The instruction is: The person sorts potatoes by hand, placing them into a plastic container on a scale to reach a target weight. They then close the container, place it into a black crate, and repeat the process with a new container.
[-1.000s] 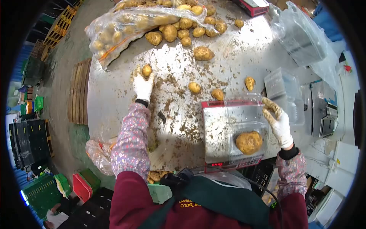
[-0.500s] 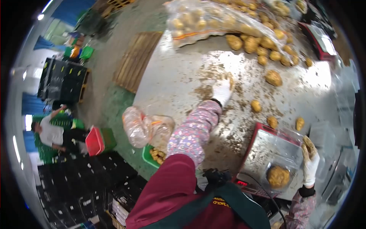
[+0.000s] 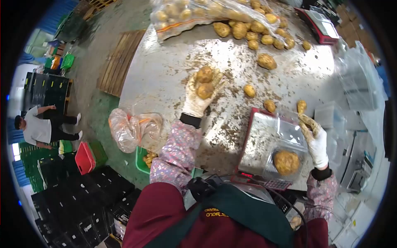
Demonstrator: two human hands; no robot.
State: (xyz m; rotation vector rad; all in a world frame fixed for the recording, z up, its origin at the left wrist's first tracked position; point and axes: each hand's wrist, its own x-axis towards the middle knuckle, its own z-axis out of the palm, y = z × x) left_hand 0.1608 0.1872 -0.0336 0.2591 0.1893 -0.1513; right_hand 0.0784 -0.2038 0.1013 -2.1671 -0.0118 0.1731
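My left hand (image 3: 200, 96), in a dirty white glove, lies palm up over the table with two potatoes (image 3: 204, 82) in it, fingers partly spread. My right hand (image 3: 315, 139), also gloved, has its fingertips at the edge of the open lid of a clear plastic box (image 3: 292, 131). One big potato (image 3: 286, 162) sits in that box, which stands on a red-rimmed scale (image 3: 258, 138). Just above my right fingertips lies a small potato (image 3: 302, 106). Other loose potatoes (image 3: 266, 61) are on the soil-strewn metal table (image 3: 161, 70).
A clear bag of potatoes (image 3: 186, 15) spills at the table's far side. Another scale (image 3: 318, 25) stands at the back right, with stacked clear boxes (image 3: 331, 118) at the right. Crumpled plastic bags (image 3: 134, 130) and a green crate (image 3: 142, 160) are at the left. A person (image 3: 39, 126) stands beyond.
The view has shifted. My left hand, earlier reaching over the table, has turned palm up and now holds two potatoes. My right hand remains by the lid. The person at the far left has moved.
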